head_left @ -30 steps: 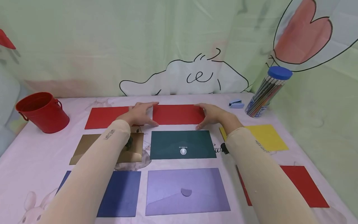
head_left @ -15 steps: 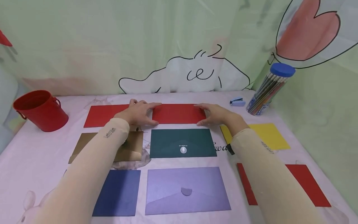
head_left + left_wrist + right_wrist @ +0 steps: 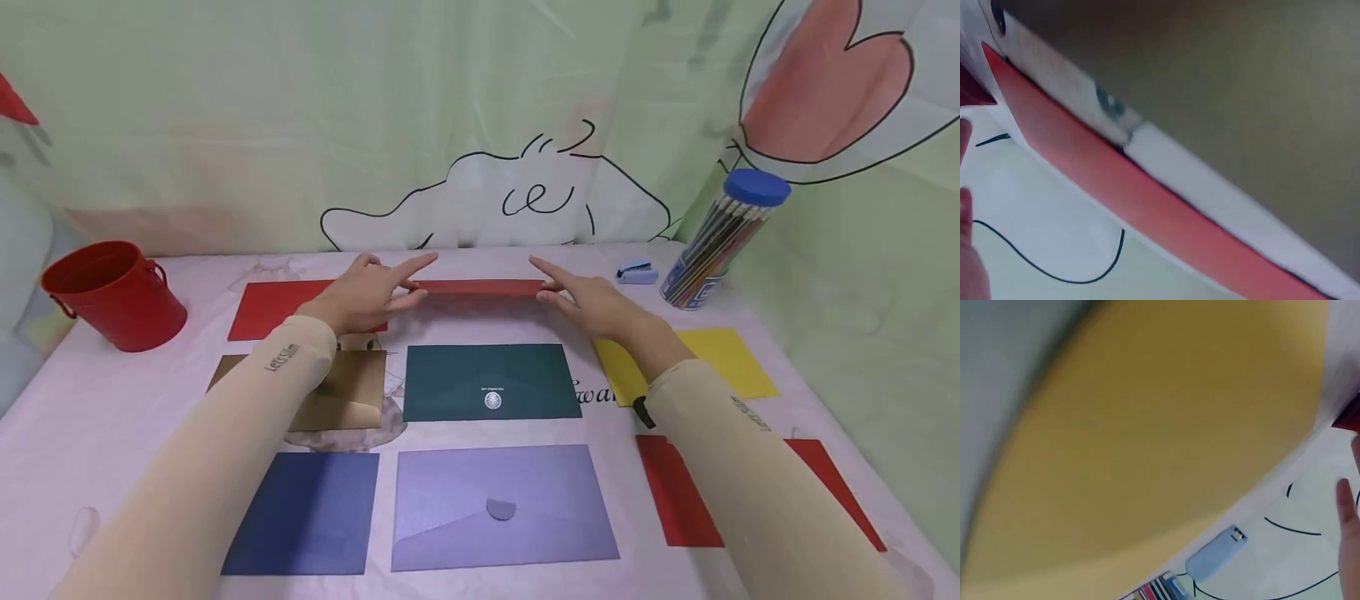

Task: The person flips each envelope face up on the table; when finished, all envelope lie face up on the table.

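Left hand (image 3: 360,293) and right hand (image 3: 592,300) pinch the red envelope (image 3: 480,287) by its short ends; likely light, thin, bendy paper.

A dark green envelope (image 3: 492,382) lay at the middle of a pink printed tablecloth (image 3: 112,417). Just nearer than it lay a lilac envelope (image 3: 502,508), with a navy envelope (image 3: 307,512) to that one's left. Left of the green envelope lay a gold envelope (image 3: 352,387), and beyond that a flat red envelope (image 3: 277,307). Right of the green envelope lay a yellow envelope (image 3: 716,361) and, nearer, another red envelope (image 3: 678,500). Far left stood a red bucket (image 3: 114,293). Far right stood a tube of pencils (image 3: 722,242) beside a small blue stapler (image 3: 637,272). A pale green cartoon curtain (image 3: 375,117) hung behind.
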